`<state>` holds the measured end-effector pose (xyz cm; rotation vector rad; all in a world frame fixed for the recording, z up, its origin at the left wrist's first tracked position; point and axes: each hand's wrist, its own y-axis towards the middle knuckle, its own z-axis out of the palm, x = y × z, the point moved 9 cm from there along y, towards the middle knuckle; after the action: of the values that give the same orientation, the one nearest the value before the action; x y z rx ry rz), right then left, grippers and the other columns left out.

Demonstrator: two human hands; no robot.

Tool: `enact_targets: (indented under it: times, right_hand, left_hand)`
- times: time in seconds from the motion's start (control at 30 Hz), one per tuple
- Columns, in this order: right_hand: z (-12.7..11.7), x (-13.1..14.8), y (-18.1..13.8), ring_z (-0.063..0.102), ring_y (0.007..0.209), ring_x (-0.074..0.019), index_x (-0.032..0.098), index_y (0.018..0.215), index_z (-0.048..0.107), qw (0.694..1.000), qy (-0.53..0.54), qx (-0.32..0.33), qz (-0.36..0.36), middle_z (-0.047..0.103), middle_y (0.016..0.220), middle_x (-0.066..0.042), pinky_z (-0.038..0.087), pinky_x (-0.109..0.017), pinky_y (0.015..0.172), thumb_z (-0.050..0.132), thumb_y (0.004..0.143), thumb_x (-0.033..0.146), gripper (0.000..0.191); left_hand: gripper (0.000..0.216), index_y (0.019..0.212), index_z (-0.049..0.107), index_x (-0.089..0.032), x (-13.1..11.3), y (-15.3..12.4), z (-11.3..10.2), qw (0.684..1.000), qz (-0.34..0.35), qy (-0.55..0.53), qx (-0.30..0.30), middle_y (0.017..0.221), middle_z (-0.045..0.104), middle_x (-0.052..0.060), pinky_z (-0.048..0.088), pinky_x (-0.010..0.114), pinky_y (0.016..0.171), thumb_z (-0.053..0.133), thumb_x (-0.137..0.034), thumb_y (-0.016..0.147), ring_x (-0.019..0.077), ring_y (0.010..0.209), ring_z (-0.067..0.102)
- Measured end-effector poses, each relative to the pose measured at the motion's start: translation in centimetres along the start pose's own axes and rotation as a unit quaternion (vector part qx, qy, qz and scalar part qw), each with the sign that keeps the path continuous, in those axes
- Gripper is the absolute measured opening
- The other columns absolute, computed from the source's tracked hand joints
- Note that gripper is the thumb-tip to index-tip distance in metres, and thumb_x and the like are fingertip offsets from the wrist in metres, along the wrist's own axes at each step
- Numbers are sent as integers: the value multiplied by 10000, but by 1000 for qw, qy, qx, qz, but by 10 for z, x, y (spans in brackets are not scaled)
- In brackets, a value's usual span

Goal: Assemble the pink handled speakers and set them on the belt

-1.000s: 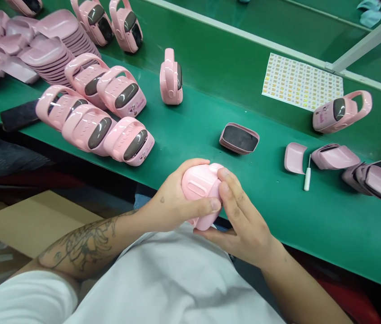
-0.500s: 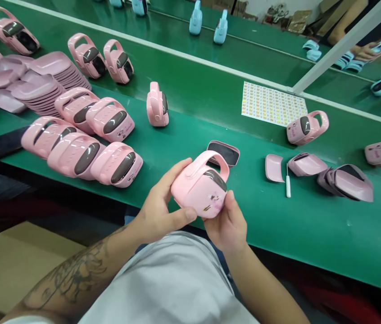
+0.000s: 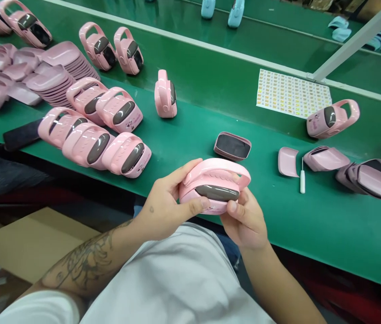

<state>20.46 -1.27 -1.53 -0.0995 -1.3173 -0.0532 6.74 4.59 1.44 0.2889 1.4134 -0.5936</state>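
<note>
Between my two hands is a pink plastic case with a looped carry handle and a dark, glossy oval window facing up. My left hand wraps its left end, thumb along the front edge. On the right end, the fingers of my right hand are closed on the lower corner, thumb in front. Part of a printed picture shows below the window. Just beyond the case, a shallow pink tray-like part with a dark inside lies on the green bench.
Several finished-looking pink cases and stacked pink shells crowd the left. To the right lie a curved pink panel, a white-handled screwdriver and more shells. A sticker sheet lies behind, near a slanted white post.
My hands have tilted the pink case, so its window and handle top now face me and the printed front is mostly turned down. The whole view has shifted slightly.
</note>
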Motion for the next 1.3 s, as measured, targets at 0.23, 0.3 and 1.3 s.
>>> enact_targets:
  times: [0.23, 0.3, 1.3]
  right_hand:
    - [-8, 8, -6, 707, 1282, -413, 249, 1356, 533, 1000, -8, -23, -3, 746, 1336, -166, 564, -636, 1092, 792, 799, 628, 722]
    - [-12, 4, -10, 711, 1271, -411, 248, 1375, 539, 999, -22, -35, 0, 746, 1334, -168, 572, -633, 1078, 800, 801, 624, 734]
    - [-30, 9, -36, 598, 572, -171, 269, 913, 583, 832, -552, -36, -40, 677, 773, 17, 407, -279, 492, 827, 785, 654, 474]
  left_hand:
    - [840, 1521, 613, -221, 5, -2, 1, 998, -4, -49, 30, 1481, 667, 106, 500, 448, 1169, 945, -331, 757, 374, 1400, 590]
    - [814, 1537, 591, -250, 4, -2, 3, 998, 2, -39, 46, 1473, 669, 90, 506, 428, 1156, 916, -339, 796, 352, 1386, 603]
    - [726, 1455, 667, -220, 22, -6, 23, 952, 35, 293, 77, 1532, 539, 127, 487, 457, 1223, 751, -153, 737, 329, 1450, 544]
